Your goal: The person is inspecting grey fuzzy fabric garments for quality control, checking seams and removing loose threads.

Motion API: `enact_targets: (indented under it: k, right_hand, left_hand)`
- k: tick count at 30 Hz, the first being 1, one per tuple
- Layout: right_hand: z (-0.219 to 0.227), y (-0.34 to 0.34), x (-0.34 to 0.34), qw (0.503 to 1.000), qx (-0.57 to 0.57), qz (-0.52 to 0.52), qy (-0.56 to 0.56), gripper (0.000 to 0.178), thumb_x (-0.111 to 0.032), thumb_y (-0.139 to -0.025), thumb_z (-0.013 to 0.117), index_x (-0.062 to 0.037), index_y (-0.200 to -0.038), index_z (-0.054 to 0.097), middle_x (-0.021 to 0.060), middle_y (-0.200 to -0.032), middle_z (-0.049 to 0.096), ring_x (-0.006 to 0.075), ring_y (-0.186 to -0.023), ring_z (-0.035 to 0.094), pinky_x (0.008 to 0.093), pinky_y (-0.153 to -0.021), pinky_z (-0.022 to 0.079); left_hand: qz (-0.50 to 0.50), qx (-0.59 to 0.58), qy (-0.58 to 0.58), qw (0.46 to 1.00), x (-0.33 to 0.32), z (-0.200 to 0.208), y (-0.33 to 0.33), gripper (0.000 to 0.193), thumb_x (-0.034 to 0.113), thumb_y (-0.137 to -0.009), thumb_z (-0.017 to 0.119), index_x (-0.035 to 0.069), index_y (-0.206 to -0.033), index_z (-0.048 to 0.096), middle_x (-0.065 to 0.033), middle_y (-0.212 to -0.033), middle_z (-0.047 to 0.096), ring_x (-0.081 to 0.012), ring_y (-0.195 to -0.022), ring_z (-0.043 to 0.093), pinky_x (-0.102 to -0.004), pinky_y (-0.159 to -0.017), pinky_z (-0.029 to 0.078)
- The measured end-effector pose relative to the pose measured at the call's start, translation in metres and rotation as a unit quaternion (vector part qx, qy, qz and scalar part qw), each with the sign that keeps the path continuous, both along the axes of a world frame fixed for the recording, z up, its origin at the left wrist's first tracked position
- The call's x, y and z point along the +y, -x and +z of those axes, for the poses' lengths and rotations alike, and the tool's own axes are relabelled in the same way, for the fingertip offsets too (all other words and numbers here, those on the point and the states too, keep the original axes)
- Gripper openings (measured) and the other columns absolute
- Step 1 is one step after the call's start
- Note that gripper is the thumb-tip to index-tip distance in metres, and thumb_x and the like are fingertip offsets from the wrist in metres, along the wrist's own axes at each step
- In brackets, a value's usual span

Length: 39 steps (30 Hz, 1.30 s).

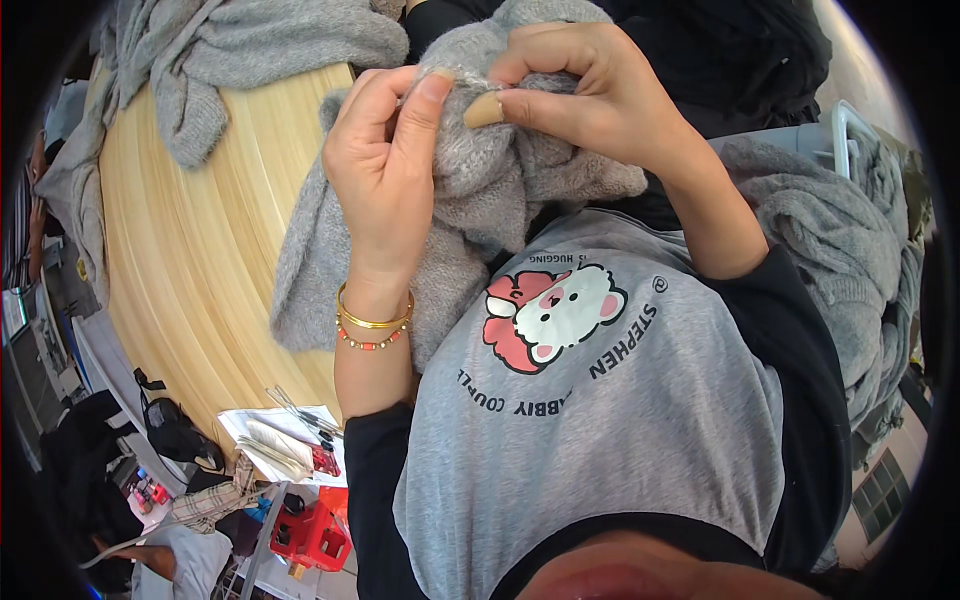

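Covering much of the left side is a big, light yellow table [220, 250] made of smooth, stripy wood. The person beside its right edge wears a grey shirt [640, 420] with black sleeves and a pink and white bear on the front. A soft, fuzzy grey knit cloth [475, 215] is bunched up by the table's right edge, near the far end, and some of it hangs down by the person's tummy. More fuzzy grey knit, in a heap [835, 260], sits off to the person's right, next to a pale blue plastic bin [853, 140]. Another grey knit piece [270, 50] lies along the table's far edge. Past the near edge is a bright red plastic basket [315, 535]. A white sheet of paper [234, 424] lies at that near edge, with small things on it.

The left hand [378, 165] pinches the bunched cloth between thumb and finger. The right hand [605, 95] pinches it too, just beside the left. A shiny gold bangle [350, 313] and a beaded bracelet [366, 346] circle the left wrist. The smallest thing is a tan cover [483, 110] on the right thumb's tip.
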State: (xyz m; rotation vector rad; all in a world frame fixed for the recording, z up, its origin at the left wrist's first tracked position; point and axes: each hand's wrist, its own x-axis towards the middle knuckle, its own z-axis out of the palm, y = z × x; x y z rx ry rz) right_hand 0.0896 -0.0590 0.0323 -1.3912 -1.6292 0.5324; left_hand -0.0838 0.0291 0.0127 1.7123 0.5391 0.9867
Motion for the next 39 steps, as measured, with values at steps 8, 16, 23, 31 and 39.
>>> enact_targets:
  k: [8,16,23,31,39]
  right_hand:
    - [-0.004,-0.001,-0.002,0.965,0.215,0.115,0.095,0.008,-0.005,-0.084,0.066,0.0012,-0.089,0.067,-0.0009,-0.080,0.063,0.0056,-0.073,0.055,0.0197,-0.065,0.042]
    - [0.015,-0.024,-0.017,0.977,0.204,0.001,0.059,0.025,-0.001,-0.085,0.065,0.0006,-0.110,0.061,0.0033,-0.096,0.064,0.0093,-0.087,0.060,0.0216,-0.078,0.048]
    - [0.027,-0.050,-0.034,0.957,0.245,-0.126,0.087,0.019,0.003,-0.082,0.066,0.0008,-0.100,0.062,0.0025,-0.088,0.064,0.0082,-0.070,0.059,0.0236,-0.060,0.048]
    - [0.024,-0.004,-0.012,0.915,-0.236,0.058,-0.323,0.021,-0.006,-0.066,0.071,-0.0015,-0.087,0.071,0.0119,-0.092,0.069,0.0167,-0.067,0.062,0.0253,-0.055,0.048]
    - [0.033,0.003,-0.005,0.944,-0.175,0.042,-0.275,0.028,0.004,-0.065,0.071,0.0009,-0.093,0.068,0.0109,-0.087,0.062,0.0158,-0.069,0.060,0.0239,-0.057,0.048]
  left_hand:
    - [-0.181,-0.180,0.554,0.792,-0.006,0.007,0.005,0.018,0.018,-0.094,0.058,0.002,-0.097,0.066,-0.0055,-0.093,0.069,-0.0110,-0.084,0.064,-0.0243,-0.076,0.050]
    - [-0.099,-0.184,0.577,0.790,0.007,0.005,0.006,0.026,0.019,-0.094,0.058,-0.001,-0.108,0.065,-0.0090,-0.105,0.068,-0.0163,-0.096,0.064,-0.0310,-0.088,0.050]
    - [-0.053,-0.184,0.537,0.822,0.006,0.007,0.009,0.023,0.014,-0.090,0.063,-0.001,-0.108,0.065,-0.0090,-0.103,0.068,-0.0155,-0.093,0.064,-0.0300,-0.087,0.050]
    - [-0.078,-0.117,0.284,0.949,-0.012,0.014,0.004,0.019,0.006,-0.090,0.064,-0.002,-0.106,0.063,-0.0046,-0.094,0.068,-0.0059,-0.085,0.060,-0.0193,-0.075,0.047]
    - [-0.108,-0.114,0.273,0.949,-0.015,0.015,0.005,0.019,0.005,-0.090,0.064,-0.002,-0.107,0.060,-0.0007,-0.093,0.064,-0.0035,-0.080,0.056,-0.0172,-0.070,0.045]
